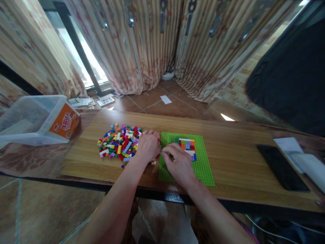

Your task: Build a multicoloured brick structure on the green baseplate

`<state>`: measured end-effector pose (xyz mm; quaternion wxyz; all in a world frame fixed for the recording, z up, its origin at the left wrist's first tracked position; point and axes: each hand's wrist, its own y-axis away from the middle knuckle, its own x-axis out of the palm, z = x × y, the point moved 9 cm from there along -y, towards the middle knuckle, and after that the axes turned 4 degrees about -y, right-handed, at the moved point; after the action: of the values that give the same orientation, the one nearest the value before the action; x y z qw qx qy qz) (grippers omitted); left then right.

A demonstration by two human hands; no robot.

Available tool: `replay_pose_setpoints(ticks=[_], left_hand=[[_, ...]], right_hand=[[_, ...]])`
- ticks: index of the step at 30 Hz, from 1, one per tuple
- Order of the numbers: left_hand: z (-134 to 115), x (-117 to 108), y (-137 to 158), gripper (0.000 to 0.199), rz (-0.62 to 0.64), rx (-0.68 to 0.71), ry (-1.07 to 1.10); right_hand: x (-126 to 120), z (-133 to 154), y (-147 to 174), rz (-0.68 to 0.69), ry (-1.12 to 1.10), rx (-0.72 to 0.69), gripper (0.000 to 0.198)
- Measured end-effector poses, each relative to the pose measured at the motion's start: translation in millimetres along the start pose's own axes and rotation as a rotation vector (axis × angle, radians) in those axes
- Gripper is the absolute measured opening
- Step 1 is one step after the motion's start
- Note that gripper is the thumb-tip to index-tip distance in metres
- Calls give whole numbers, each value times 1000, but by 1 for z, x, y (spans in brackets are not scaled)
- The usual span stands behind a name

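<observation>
My left hand (149, 145) rests at the right side of a pile of loose toy building bricks (119, 144) in many colours. Its fingers are curled downward and pressed together, and whatever they hold is hidden. Close beside it, my right hand (180, 164) is above the green studded baseplate (203, 169), with thumb and forefinger pinched near the plate's left edge. Too little shows to tell what is in that pinch. On the plate sits a squarish block of joined bricks (188, 146), red, white, orange, blue and purple, partly covered by my right hand.
A clear plastic bin (33, 118) with an orange label stands at the left. Toward the right end of the wooden table (233, 156) lie a black phone-like slab (283, 167) and white paper (289, 149). Beyond the table are a tiled floor and striped curtains (152, 51).
</observation>
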<state>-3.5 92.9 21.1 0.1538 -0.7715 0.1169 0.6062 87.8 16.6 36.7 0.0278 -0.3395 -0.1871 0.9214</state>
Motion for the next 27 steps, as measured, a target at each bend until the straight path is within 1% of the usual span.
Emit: replay_pose_setpoints(ticks=[7,10,13,15,17,19,21,22,24,27], left_hand=[[-3,0,0,17,21,27,-13],[-2,-4,0,17,-12,26,-4],[1,-9,-1,15,-75,32,76],[6,-12,-2,13,-115,11,224],[11,-13,-3,8,-127,-26,481],[11,-8,-4,5,-95,-65,799],[8,-1,-3,11,-50,-108,1081],[5,2,-2,13,-29,-130,1189],[-2,7,0,15,2,-157,1328],[-13,11,1,14,32,-142,1394]], right_hand=[[-8,-4,-1,-35,-7,3,18],[-11,-5,-1,-45,-6,0,18],[-14,-7,-2,-57,-8,7,18],[-17,-9,-3,-72,-9,16,18],[-21,-11,-4,-100,-20,23,17],[-26,-14,-4,-133,-36,35,13],[-31,-19,-5,-167,-50,64,10],[-33,-21,-5,-181,-54,84,11],[-36,-25,-5,-202,-60,116,13],[-38,-26,-5,-205,-71,127,13]])
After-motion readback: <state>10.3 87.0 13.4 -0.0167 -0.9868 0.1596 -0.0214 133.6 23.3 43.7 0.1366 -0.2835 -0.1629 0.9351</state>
